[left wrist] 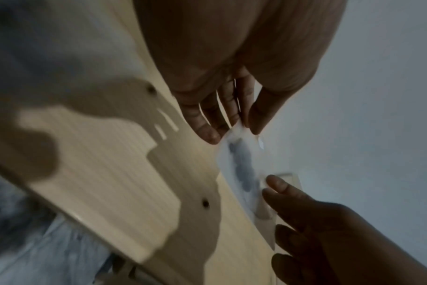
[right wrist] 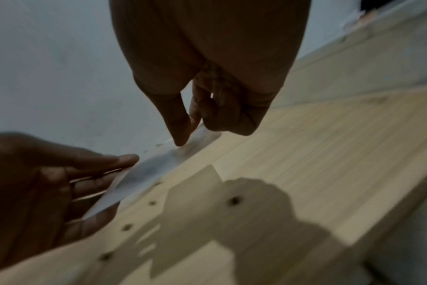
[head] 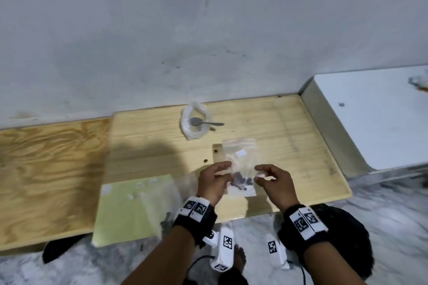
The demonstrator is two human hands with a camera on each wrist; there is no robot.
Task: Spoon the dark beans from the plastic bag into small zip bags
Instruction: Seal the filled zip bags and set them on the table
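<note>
A small clear zip bag (head: pixel 240 152) with dark beans (head: pixel 240 180) in its lower part is held upright over the wooden table (head: pixel 289 146), between both hands. My left hand (head: pixel 225 172) pinches its left edge with thumb and fingers (left wrist: pixel 241 123). Thumb and forefinger of my right hand (head: pixel 259 174) pinch its right edge (right wrist: pixel 190 131). Both wrist views show the bag (left wrist: pixel 241 165) (right wrist: pixel 154 173) almost edge-on and blurred. Further back lies the crumpled plastic bag (head: pixel 194 122), the metal spoon (head: pixel 206 122) resting across it.
A pale green sheet (head: pixel 129 210) lies at the table's front left, with clear plastic (head: pixel 166 196) and a few dark beans (head: pixel 165 222) over its right side. A white box (head: pixel 370 118) stands to the right. A grey wall runs behind the table.
</note>
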